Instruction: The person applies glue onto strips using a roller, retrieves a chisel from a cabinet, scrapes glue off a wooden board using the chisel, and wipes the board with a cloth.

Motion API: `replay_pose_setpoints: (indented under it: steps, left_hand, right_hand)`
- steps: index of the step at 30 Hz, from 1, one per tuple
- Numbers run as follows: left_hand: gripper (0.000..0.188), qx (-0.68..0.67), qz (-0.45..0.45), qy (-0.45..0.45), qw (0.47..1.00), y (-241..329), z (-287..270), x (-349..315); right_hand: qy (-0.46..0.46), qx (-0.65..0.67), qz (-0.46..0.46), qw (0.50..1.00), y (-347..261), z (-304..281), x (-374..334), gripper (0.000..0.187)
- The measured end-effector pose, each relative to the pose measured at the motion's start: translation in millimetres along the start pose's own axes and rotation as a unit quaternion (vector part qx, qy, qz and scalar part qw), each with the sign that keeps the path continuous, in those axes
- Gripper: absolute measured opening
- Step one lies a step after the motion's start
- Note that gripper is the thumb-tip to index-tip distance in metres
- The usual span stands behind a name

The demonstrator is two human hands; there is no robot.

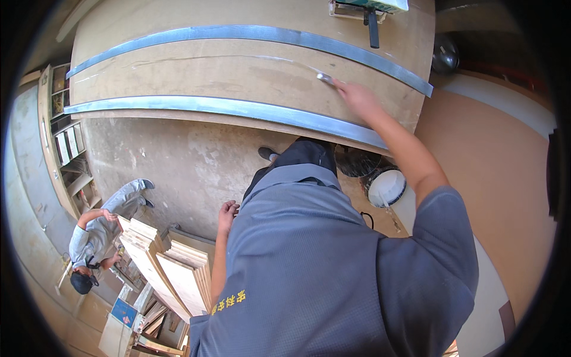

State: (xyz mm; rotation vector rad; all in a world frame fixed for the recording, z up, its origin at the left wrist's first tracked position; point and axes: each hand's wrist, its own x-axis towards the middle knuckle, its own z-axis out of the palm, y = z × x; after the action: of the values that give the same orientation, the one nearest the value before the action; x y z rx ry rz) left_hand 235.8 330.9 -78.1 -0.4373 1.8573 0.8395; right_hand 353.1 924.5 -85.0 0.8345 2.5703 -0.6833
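My right hand [357, 100] reaches over the large brown board [196, 68] and is closed around a small hand tool with a pale, silvery end [325, 78]. The tool's kind cannot be made out. Its tip lies at the right end of a thin whitish streak [262, 58] along the board. The streak runs between two long metal strips, the far strip [250, 32] and the near strip [226, 106]. Down beside my body hangs my left hand [227, 213], its fingers curled, with nothing visible in them.
A box with a black-handled tool [373, 28] sits at the board's far right. Below the board's right end stands a bucket with whitish contents [386, 188]. Stacked wooden boards [160, 262] stand at lower left, where another person [107, 226] grips one. Shelving [65, 143] lines the left.
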Motion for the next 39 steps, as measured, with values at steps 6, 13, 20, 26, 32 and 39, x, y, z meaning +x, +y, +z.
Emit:
replay_pose_setpoints:
  steps: [6, 13, 20, 26, 32, 39]
  left_hand:
    - [0.033, -0.005, 0.002, 0.018, 1.0, 21, 10, -10]
    - [0.03, 0.025, 0.028, 0.008, 0.999, -21, -9, 4]
    - [0.028, -0.008, -0.023, 0.051, 0.998, 5, -22, -15]
    - [0.026, -0.065, -0.025, 0.084, 0.994, -43, -47, -16]
    - [0.02, -0.204, -0.008, 0.01, 0.979, -151, -98, 36]
    - [0.018, -0.06, 0.021, -0.012, 0.998, -161, -193, 107]
  right_hand:
    - [0.146, 0.086, -0.119, 0.978, 15, -3, 14, 0.038]
    - [-0.01, 0.001, -0.054, 0.999, 18, -8, -3, 0.037]
    - [0.037, -0.005, -0.137, 0.99, -46, 10, 84, 0.037]
    - [0.013, 0.017, -0.122, 0.992, -122, 8, 137, 0.036]
    - [-0.004, 0.03, -0.124, 0.992, -199, 19, 187, 0.035]
    - [0.033, 0.114, -0.076, 0.99, -356, 24, 175, 0.035]
